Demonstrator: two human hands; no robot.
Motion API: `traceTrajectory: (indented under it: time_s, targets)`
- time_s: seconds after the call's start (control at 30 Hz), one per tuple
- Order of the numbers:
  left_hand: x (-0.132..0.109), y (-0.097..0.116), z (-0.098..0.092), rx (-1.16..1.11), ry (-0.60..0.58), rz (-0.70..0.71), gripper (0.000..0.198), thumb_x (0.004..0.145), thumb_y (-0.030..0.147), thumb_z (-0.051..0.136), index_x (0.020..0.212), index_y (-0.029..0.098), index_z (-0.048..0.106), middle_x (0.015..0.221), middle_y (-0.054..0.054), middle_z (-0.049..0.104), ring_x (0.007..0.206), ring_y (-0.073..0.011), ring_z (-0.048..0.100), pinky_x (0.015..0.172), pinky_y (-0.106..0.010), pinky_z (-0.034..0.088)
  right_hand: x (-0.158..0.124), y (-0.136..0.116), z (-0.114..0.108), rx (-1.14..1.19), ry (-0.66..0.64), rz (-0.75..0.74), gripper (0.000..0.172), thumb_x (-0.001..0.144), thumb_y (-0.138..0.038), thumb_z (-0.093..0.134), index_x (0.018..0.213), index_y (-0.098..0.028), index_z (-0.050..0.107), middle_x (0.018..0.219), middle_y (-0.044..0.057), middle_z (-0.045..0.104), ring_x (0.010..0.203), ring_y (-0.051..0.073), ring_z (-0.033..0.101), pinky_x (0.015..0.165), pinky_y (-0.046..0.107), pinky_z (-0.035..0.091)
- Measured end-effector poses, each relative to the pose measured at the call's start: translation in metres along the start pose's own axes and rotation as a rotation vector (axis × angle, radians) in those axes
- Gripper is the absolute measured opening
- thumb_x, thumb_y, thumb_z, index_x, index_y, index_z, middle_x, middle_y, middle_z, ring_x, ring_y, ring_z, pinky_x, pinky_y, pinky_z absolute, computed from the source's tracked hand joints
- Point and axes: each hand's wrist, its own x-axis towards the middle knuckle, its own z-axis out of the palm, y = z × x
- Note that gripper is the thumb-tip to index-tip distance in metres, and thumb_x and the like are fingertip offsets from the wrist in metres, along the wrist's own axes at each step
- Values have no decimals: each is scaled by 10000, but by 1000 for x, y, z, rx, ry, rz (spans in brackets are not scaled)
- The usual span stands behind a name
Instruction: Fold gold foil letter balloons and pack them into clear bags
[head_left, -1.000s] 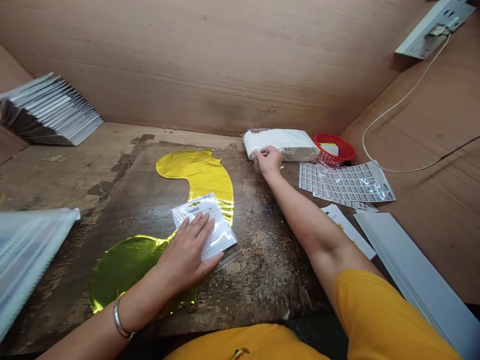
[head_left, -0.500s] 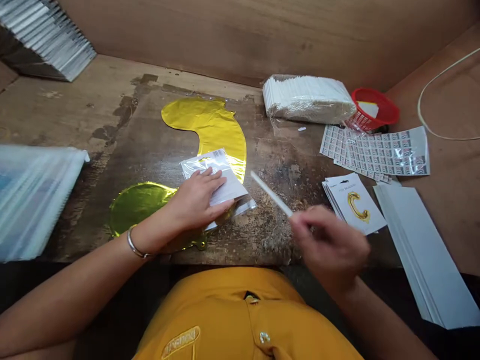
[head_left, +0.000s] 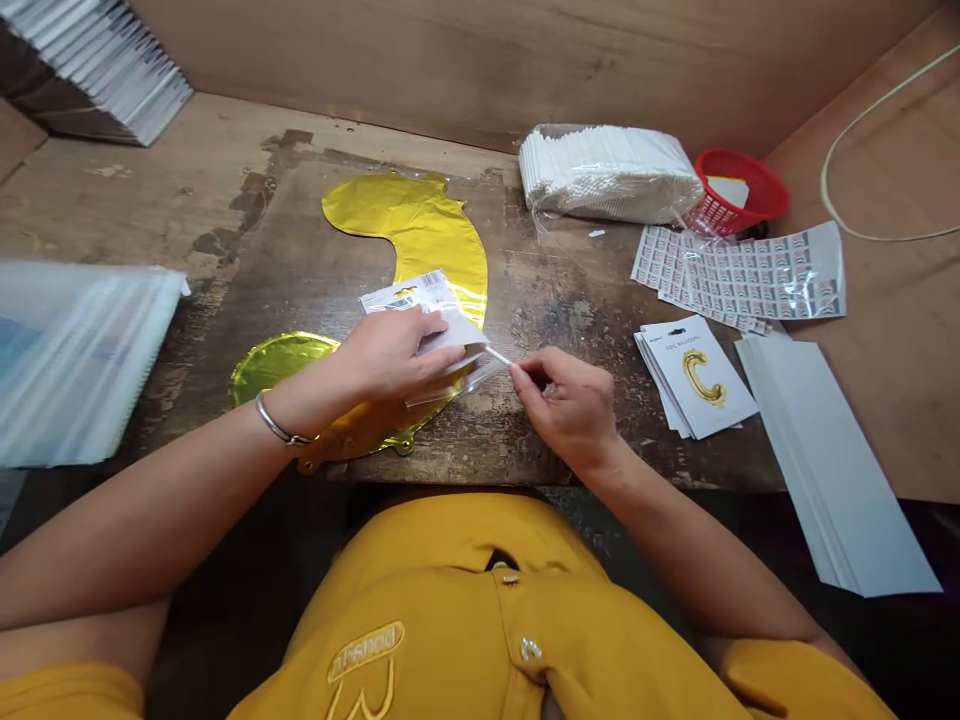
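My left hand (head_left: 394,350) is closed on a clear plastic packet (head_left: 472,378) with a white card (head_left: 439,290) inside, its thumb and fingers against the card near the packet's lower end. Between the thumb and fingers of my right hand (head_left: 566,400) is a thin white straw (head_left: 499,355), its far tip at the mouth of the packet. How far the tip reaches in is hard to see. Under the packet and my left forearm lies a gold foil balloon (head_left: 442,235), flat and curved; its lower left part (head_left: 281,360) shows past my wrist.
At right lie white cards picturing a gold C balloon (head_left: 701,380), long white card strips (head_left: 840,470) and sticker sheets (head_left: 750,275). Behind are a bag of white straws (head_left: 611,175) and a red basket (head_left: 772,190). Clear plastic bags (head_left: 82,350) are stacked at left.
My right hand has moved left and forward, bringing the straw's tip to the packet's mouth. My left hand's fingers have drawn in from lying spread over the packet.
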Motion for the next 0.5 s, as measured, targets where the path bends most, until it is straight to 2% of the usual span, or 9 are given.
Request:
traceTrajectory:
  time_s: [0.07, 0.13, 0.2, 0.27, 0.33, 0.43, 0.5]
  targets:
    - [1, -2, 0, 92, 5, 42, 578, 862, 690, 427, 978, 186, 683, 920, -94, 694, 892, -269, 641, 900, -422, 430, -1, 4, 12, -68, -48, -14, 214, 911, -263, 540, 720, -193, 607, 665, 33, 666, 607, 157, 596, 611, 271, 415]
    - [5, -7, 2, 183, 28, 72, 711, 788, 763, 486, 1153, 173, 640, 1142, -145, 651, 1094, -349, 588, 1063, -561, 283, -5, 6, 20, -103, -101, -14, 232, 921, -262, 514, 712, -196, 587, 653, 40, 654, 609, 164, 584, 612, 273, 399]
    - [9, -14, 7, 228, 23, 70, 926, 725, 822, 508, 1385, 173, 485, 1425, -208, 456, 1312, -444, 407, 1104, -650, 133, -9, 6, 27, -113, -147, 11, 228, 926, -262, 502, 720, -200, 578, 644, 36, 647, 600, 164, 576, 597, 268, 385]
    - [13, -20, 15, 228, -26, 69, 1057, 714, 851, 484, 1517, 193, 284, 1577, -222, 199, 1424, -490, 184, 1108, -668, 83, -8, 4, 34, -140, -197, 47, 206, 928, -261, 498, 753, -197, 586, 654, 40, 653, 598, 169, 579, 583, 268, 373]
    - [16, -24, 21, 222, -73, 71, 1087, 725, 854, 467, 1551, 209, 179, 1612, -210, 62, 1447, -499, 59, 1114, -665, 66, -1, 4, 38, -190, -257, 95, 161, 922, -241, 503, 808, -184, 600, 679, 54, 666, 603, 183, 587, 575, 278, 366]
    - [16, -25, 27, 224, -91, 57, 1104, 710, 848, 499, 1556, 228, 155, 1618, -199, 24, 1446, -507, 30, 1117, -664, 46, 11, 9, 36, -143, -362, 154, 74, 886, -210, 573, 937, -169, 607, 728, 47, 683, 631, 191, 602, 594, 277, 387]
    - [15, -24, 27, 224, -97, 52, 1103, 703, 846, 512, 1555, 238, 162, 1619, -194, 22, 1448, -503, 31, 1119, -661, 47, 16, 17, 30, -22, -422, 151, 156, 854, -180, 629, 1007, -186, 599, 762, 19, 688, 665, 174, 612, 634, 260, 415]
